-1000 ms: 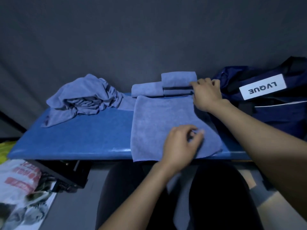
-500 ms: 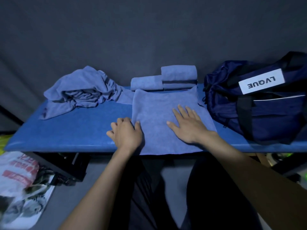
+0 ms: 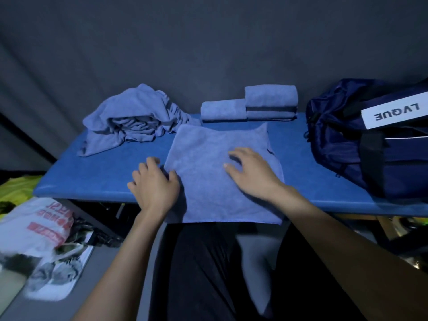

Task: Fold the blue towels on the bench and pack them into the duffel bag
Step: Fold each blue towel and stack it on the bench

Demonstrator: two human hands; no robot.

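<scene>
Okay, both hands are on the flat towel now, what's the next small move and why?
Probably fold it in half: the towel lies flat, its near edge overhanging the bench, with the left hand at its left edge and the right hand on it.

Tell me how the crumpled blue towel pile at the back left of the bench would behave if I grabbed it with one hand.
The crumpled towel pile is probably floppy: it lies in loose folds, with a corner trailing across the bench. Lifted at one point, it would likely sag and unravel instead of holding shape. It looks soft and light for its bulk, so it is unlikely to slip from a grip.
</scene>
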